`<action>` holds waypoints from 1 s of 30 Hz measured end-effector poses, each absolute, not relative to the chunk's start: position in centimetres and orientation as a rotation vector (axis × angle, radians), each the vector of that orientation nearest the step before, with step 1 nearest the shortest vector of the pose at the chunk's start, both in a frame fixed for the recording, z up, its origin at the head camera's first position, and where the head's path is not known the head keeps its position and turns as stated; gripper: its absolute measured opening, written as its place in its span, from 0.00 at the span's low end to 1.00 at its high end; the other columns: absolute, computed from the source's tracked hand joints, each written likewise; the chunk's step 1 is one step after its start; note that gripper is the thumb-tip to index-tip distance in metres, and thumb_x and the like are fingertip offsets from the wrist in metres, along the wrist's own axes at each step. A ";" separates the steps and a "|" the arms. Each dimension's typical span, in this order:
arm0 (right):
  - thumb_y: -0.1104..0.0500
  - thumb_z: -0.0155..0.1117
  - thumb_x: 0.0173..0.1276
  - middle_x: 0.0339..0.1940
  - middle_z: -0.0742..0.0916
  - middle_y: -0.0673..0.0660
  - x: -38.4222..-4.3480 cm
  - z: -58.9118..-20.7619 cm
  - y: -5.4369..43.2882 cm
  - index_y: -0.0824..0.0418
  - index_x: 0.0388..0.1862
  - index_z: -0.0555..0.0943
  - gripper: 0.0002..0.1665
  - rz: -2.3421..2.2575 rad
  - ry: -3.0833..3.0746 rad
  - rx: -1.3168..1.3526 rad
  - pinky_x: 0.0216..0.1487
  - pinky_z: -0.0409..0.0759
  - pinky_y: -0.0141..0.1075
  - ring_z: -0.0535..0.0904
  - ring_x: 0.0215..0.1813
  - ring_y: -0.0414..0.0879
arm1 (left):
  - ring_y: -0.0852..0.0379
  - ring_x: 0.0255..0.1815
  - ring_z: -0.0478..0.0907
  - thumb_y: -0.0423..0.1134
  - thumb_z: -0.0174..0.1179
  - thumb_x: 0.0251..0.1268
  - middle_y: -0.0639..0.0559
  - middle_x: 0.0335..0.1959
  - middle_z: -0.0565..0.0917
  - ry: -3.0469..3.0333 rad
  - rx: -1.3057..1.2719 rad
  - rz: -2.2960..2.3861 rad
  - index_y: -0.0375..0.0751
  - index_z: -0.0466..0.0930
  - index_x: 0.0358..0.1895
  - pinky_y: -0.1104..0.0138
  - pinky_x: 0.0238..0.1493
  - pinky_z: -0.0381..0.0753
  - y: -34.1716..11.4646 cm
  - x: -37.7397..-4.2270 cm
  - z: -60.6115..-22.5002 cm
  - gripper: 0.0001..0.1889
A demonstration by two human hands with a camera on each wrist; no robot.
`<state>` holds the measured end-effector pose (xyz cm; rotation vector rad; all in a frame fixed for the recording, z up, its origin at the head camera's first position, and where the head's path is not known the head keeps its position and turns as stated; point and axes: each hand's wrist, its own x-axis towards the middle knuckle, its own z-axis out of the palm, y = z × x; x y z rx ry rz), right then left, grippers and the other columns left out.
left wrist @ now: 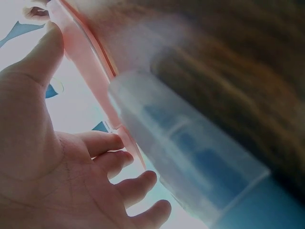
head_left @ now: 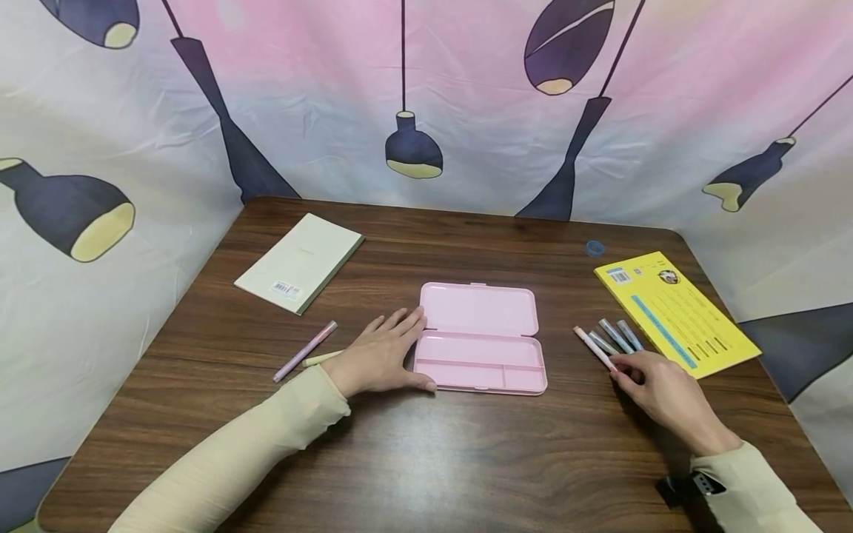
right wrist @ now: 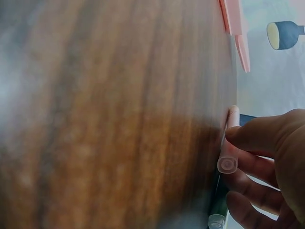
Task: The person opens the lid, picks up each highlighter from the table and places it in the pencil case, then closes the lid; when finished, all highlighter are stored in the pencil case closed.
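Note:
A pink pencil case lies open in the middle of the table, its lid folded back and its compartments bare. My left hand rests at the case's left side with fingers spread, the thumb at its front corner. In the left wrist view, a translucent pen cap looms close beside the fingers. My right hand pinches a pale pink marker between thumb and fingers, low over the table. Several grey-capped markers lie beside it. Another clear-ended marker shows below the fingers in the right wrist view.
A purple marker and a pale yellow pen lie left of the left hand. A cream notebook sits at the back left, a yellow book at the right. Behind that book is a small blue disc.

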<state>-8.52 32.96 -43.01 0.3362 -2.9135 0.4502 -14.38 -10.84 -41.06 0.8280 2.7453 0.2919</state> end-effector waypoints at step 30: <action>0.64 0.78 0.55 0.39 0.87 0.47 -13.1 -40.8 25.8 0.58 0.46 0.88 0.18 0.585 -2.564 0.815 0.33 0.76 0.26 0.78 0.33 0.35 | 0.43 0.81 0.44 0.77 0.59 0.51 0.50 0.82 0.47 2.740 0.798 0.309 0.42 0.50 0.80 0.45 0.77 0.46 -10.8 -14.2 -41.0 0.60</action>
